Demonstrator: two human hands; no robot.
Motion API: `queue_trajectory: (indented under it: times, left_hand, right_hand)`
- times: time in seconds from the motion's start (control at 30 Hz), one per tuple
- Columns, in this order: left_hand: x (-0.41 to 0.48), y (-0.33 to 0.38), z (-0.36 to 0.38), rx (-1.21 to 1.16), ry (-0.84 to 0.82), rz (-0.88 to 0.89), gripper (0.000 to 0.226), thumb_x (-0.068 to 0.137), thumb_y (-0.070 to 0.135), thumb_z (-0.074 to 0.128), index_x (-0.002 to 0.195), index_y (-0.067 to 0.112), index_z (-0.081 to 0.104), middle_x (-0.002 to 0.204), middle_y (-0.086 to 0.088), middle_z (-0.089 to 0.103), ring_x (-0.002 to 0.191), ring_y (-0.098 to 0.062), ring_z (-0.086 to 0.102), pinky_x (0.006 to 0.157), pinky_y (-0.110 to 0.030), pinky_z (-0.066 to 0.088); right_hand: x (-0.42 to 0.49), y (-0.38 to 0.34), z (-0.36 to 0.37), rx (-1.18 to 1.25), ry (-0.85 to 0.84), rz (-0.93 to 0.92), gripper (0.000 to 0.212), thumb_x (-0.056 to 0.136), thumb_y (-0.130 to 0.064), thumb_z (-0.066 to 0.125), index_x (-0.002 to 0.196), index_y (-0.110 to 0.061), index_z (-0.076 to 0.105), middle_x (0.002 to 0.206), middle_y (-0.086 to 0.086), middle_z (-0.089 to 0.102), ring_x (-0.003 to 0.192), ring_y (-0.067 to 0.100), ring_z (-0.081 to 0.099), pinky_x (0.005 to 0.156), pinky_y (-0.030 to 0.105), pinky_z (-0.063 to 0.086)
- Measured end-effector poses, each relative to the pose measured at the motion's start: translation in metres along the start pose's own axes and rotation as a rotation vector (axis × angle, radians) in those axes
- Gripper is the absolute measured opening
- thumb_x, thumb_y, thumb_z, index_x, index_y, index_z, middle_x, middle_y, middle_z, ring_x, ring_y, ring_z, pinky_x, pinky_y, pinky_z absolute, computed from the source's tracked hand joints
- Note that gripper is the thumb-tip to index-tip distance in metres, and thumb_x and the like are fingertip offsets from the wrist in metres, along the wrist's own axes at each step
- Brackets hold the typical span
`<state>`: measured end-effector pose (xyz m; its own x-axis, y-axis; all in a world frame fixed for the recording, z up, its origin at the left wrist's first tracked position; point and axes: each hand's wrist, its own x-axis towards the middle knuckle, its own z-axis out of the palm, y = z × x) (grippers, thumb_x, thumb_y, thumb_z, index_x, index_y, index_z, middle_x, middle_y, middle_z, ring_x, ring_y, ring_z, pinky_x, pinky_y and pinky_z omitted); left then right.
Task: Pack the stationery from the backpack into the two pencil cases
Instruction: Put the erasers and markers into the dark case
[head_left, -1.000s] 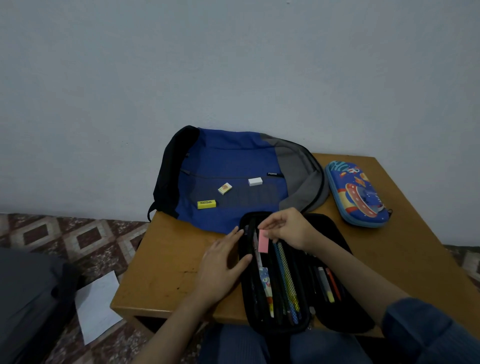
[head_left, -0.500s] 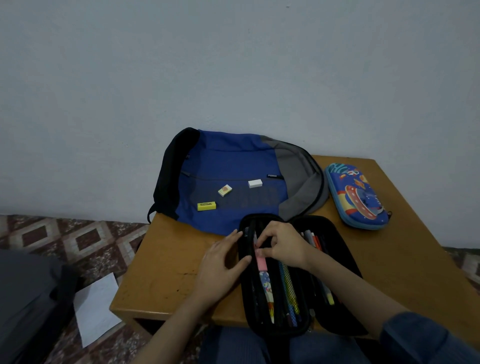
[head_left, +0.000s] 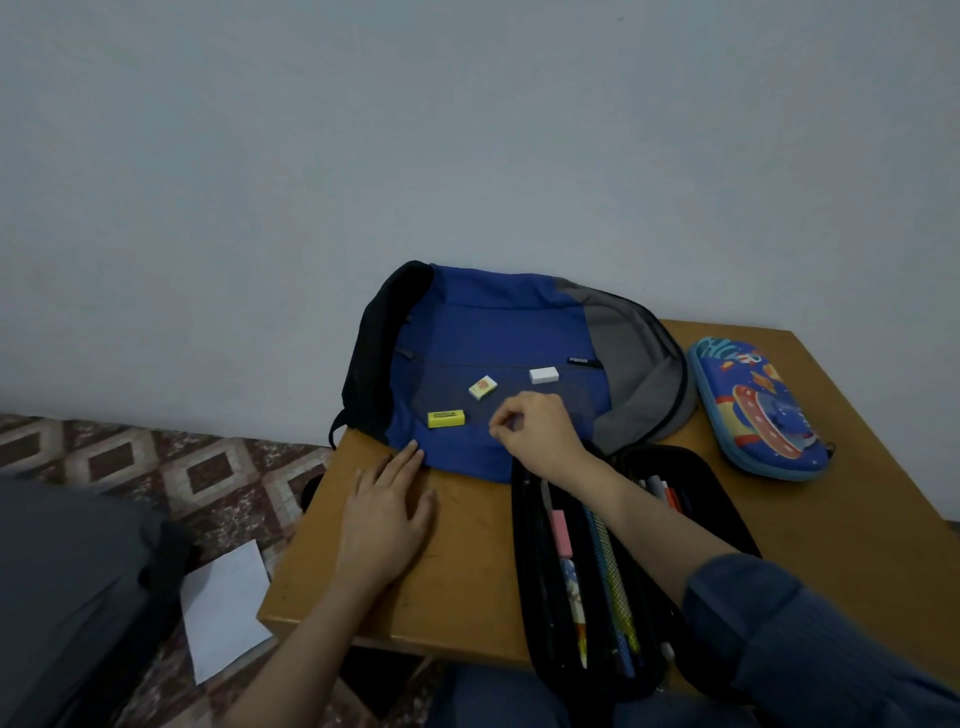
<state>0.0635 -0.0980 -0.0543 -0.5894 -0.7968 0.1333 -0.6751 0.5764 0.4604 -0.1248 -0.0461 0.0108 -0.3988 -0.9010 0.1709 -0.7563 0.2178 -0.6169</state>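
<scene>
Three erasers lie on the blue backpack, all close to the right hand: a yellow eraser at its 9 o'clock, a cream eraser at 11 o'clock and a white eraser at 12 o'clock. None touches the hand. That hand hovers over the backpack's lower front with its fingers curled, thumb and forefinger drawn together, and nothing visible in them; its forearm crosses the open black pencil case, which lies at the hand's 5 o'clock. Pens and a pink eraser lie in the case. The left hand lies flat on the table, fingers straight, fingertips touching the backpack's near edge. A closed blue pencil case sits at the backpack's 3 o'clock.
</scene>
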Motion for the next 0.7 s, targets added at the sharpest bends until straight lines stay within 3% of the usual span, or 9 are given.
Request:
queue_trajectory:
  times: [0.1, 0.17, 0.37, 0.63, 0.7]
  left_hand:
    - [0.000, -0.003, 0.001, -0.002, 0.015, 0.004, 0.069, 0.082, 0.057, 0.022, 0.142, 0.025, 0.036, 0.150, 0.012, 0.030, 0.138, -0.015, 0.026, 0.115, -0.035, 0.023]
    - [0.000, -0.004, 0.003, 0.011, 0.015, 0.008, 0.072, 0.081, 0.059, 0.018, 0.142, 0.026, 0.035, 0.150, 0.013, 0.030, 0.138, -0.014, 0.025, 0.116, -0.034, 0.021]
    - [0.001, -0.003, 0.002, 0.017, 0.003, -0.008, 0.062, 0.085, 0.049, 0.027, 0.143, 0.028, 0.034, 0.151, 0.016, 0.028, 0.139, -0.011, 0.022, 0.115, -0.031, 0.017]
    - [0.002, -0.004, 0.003, 0.035, -0.010, -0.023, 0.051, 0.095, 0.041, 0.041, 0.144, 0.029, 0.031, 0.152, 0.017, 0.024, 0.140, -0.010, 0.020, 0.116, -0.031, 0.015]
    - [0.002, -0.004, 0.003, 0.037, -0.011, -0.022, 0.053, 0.094, 0.045, 0.036, 0.144, 0.028, 0.031, 0.152, 0.016, 0.025, 0.139, -0.011, 0.021, 0.115, -0.032, 0.017]
  right_hand:
    - [0.015, -0.008, 0.016, 0.005, -0.030, 0.000, 0.017, 0.086, -0.010, 0.064, 0.101, -0.006, 0.070, 0.105, 0.009, 0.067, 0.088, 0.012, 0.057, 0.076, 0.020, 0.044]
    - [0.022, -0.009, 0.027, -0.037, -0.098, 0.011, 0.028, 0.087, -0.013, 0.064, 0.114, -0.012, 0.065, 0.117, 0.008, 0.063, 0.105, 0.020, 0.058, 0.087, 0.027, 0.047]
    - [0.032, -0.010, 0.044, -0.212, -0.164, -0.031, 0.043, 0.091, -0.020, 0.058, 0.133, -0.021, 0.051, 0.135, 0.001, 0.053, 0.122, 0.024, 0.050, 0.097, 0.036, 0.044]
    - [0.033, -0.005, 0.045, -0.100, -0.125, 0.061, 0.027, 0.084, -0.012, 0.067, 0.110, -0.008, 0.065, 0.108, 0.008, 0.065, 0.100, 0.023, 0.060, 0.083, 0.035, 0.051]
    - [0.029, -0.002, 0.039, 0.005, -0.086, 0.083, 0.024, 0.080, -0.007, 0.070, 0.104, -0.005, 0.068, 0.093, 0.000, 0.062, 0.090, 0.018, 0.059, 0.076, 0.027, 0.048]
